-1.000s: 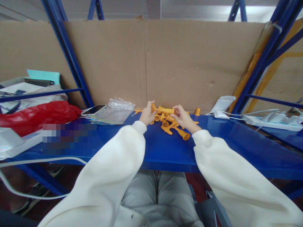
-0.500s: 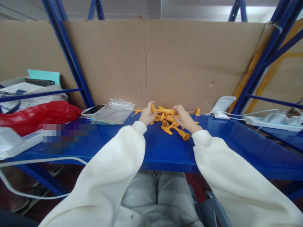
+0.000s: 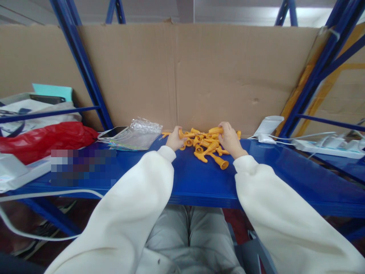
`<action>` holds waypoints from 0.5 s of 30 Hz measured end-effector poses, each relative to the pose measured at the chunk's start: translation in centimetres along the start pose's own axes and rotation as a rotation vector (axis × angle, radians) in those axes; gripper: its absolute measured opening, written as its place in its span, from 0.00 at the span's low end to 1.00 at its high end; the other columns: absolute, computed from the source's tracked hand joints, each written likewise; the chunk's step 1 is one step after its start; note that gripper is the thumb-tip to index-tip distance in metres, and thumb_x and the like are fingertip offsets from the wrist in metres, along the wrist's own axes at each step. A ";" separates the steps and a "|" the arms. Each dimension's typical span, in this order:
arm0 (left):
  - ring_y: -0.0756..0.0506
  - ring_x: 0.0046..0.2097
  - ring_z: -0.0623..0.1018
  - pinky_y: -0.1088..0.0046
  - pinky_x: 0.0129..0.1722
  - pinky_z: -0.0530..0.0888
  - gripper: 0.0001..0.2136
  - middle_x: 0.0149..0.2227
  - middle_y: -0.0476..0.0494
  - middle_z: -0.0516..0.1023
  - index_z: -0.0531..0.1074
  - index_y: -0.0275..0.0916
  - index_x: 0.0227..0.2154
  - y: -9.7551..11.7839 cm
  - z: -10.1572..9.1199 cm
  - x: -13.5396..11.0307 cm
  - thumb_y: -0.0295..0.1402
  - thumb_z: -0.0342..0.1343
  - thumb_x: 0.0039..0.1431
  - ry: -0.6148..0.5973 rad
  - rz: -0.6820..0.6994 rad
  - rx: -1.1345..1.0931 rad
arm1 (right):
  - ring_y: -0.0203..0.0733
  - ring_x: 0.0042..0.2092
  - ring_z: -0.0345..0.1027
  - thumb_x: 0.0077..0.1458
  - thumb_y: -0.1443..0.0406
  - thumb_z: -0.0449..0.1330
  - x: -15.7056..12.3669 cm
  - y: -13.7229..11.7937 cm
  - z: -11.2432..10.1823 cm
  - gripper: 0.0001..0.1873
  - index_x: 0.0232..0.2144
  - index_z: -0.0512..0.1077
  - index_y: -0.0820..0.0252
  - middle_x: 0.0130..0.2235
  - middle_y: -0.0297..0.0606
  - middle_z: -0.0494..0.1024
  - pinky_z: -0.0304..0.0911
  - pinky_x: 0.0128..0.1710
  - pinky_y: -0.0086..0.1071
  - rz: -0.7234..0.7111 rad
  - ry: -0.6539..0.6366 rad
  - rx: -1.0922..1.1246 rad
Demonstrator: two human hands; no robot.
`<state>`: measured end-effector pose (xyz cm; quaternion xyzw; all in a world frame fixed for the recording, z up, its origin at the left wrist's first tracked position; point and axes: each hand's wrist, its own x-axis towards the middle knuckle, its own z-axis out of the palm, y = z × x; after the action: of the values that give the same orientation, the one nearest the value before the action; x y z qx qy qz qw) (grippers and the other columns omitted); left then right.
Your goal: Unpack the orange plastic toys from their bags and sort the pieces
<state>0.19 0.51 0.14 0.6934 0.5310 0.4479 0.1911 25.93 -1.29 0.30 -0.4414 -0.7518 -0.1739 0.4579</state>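
A pile of orange plastic pieces [image 3: 200, 149] lies at the back of the blue shelf, some with flared, hollow round ends. One with a hammer-like head [image 3: 201, 156] sits at the front of the pile. At the pile's left side, my left hand [image 3: 175, 140] is closed on a small orange plastic piece [image 3: 181, 134], partly hidden by my fingers. My right hand [image 3: 229, 139] grips an orange handle-like piece [image 3: 216, 130] over the right side of the pile. A gap separates the two held pieces.
Cardboard [image 3: 213, 76] stands upright behind the blue shelf [image 3: 202, 182]. Plastic bags [image 3: 142, 135] and a phone [image 3: 115, 132] lie on the left, near a red bag [image 3: 48, 139]. To the right are a white charger-like object [image 3: 268, 129], cables and a power strip [image 3: 327, 148].
My hands have moved apart. The orange pieces, earlier in line between both hands, are now separate, one in each hand. My right hand has shifted right and slightly up.
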 end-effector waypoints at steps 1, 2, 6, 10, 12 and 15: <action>0.51 0.23 0.75 0.75 0.27 0.75 0.22 0.33 0.48 0.75 0.62 0.39 0.52 -0.1 -0.1 0.0 0.26 0.61 0.54 0.016 0.009 0.015 | 0.52 0.49 0.67 0.48 0.75 0.52 0.0 0.9 0.2 0.19 0.43 0.64 0.56 0.47 0.47 0.72 0.64 0.51 0.47 0.070 0.059 0.022; 0.50 0.24 0.76 0.74 0.28 0.75 0.23 0.33 0.48 0.75 0.63 0.39 0.51 -0.2 -0.1 0.1 0.26 0.61 0.53 0.037 0.030 0.036 | 0.50 0.48 0.67 0.47 0.74 0.54 -0.1 1.8 0.3 0.18 0.42 0.63 0.55 0.45 0.45 0.72 0.63 0.51 0.46 0.138 0.113 0.040; 0.46 0.33 0.78 0.68 0.39 0.77 0.22 0.31 0.49 0.75 0.65 0.41 0.48 -0.5 0.0 0.2 0.25 0.62 0.50 0.121 0.167 0.139 | 0.49 0.47 0.65 0.45 0.71 0.56 -1.1 5.1 -0.3 0.15 0.38 0.63 0.57 0.42 0.43 0.71 0.63 0.52 0.46 0.458 0.183 -0.024; 0.44 0.36 0.79 0.66 0.43 0.76 0.22 0.30 0.49 0.75 0.65 0.41 0.49 -0.6 0.1 0.2 0.25 0.61 0.51 0.112 0.189 0.193 | 0.55 0.52 0.64 0.46 0.66 0.61 -2.6 6.6 -2.0 0.12 0.36 0.69 0.59 0.46 0.48 0.70 0.61 0.54 0.52 0.829 0.142 -0.177; 0.43 0.37 0.79 0.66 0.43 0.75 0.22 0.30 0.48 0.75 0.65 0.41 0.49 -0.7 0.2 0.2 0.25 0.61 0.50 0.110 0.191 0.198 | 0.59 0.55 0.63 0.47 0.66 0.63 -3.3 7.1 -2.7 0.09 0.35 0.72 0.60 0.46 0.52 0.71 0.59 0.55 0.56 0.960 0.103 -0.227; 0.42 0.38 0.80 0.66 0.44 0.75 0.23 0.31 0.47 0.75 0.66 0.42 0.49 -0.7 0.2 0.2 0.25 0.61 0.50 0.117 0.198 0.193 | 0.62 0.55 0.66 0.46 0.68 0.65 -3.7 7.8 -3.3 0.08 0.33 0.75 0.61 0.43 0.53 0.74 0.60 0.54 0.57 1.102 0.018 -0.252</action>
<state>-0.01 0.98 -0.38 0.7304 0.5108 0.4510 0.0469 34.78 -1.10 -2.25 -0.8184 -0.3799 -0.0012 0.4312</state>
